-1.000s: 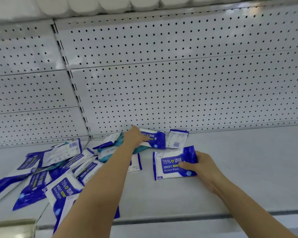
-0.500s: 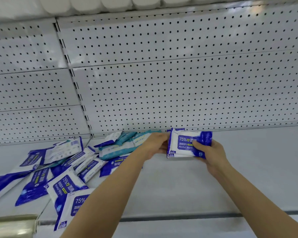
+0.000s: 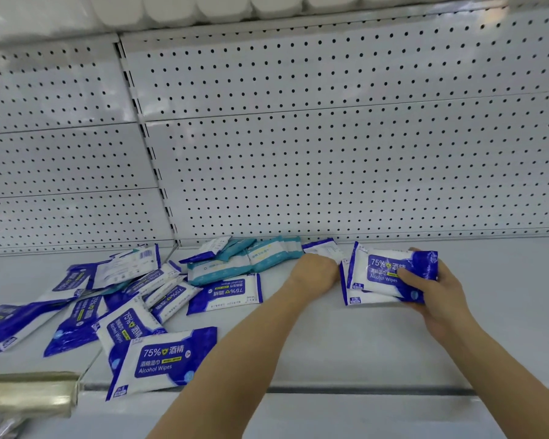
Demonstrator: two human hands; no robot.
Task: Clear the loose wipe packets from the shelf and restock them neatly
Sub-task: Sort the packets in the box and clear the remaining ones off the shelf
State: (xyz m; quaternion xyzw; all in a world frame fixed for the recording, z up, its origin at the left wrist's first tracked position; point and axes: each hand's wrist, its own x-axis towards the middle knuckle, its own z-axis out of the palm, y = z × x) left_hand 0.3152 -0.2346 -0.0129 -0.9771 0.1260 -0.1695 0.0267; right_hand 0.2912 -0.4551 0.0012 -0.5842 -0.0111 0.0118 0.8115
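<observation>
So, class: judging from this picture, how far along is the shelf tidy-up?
Early. Done: nothing restocked in rows yet. In hand: the right hand grips a few blue packets; the left hand reaches a packet by the back wall. Left: the loose pile.

The wipe packets are glossy plastic film, crinkled and catching light — blue and white print. The shelf looks like smooth painted metal, matt white; the perforated back panel matches — satin sheen.
</observation>
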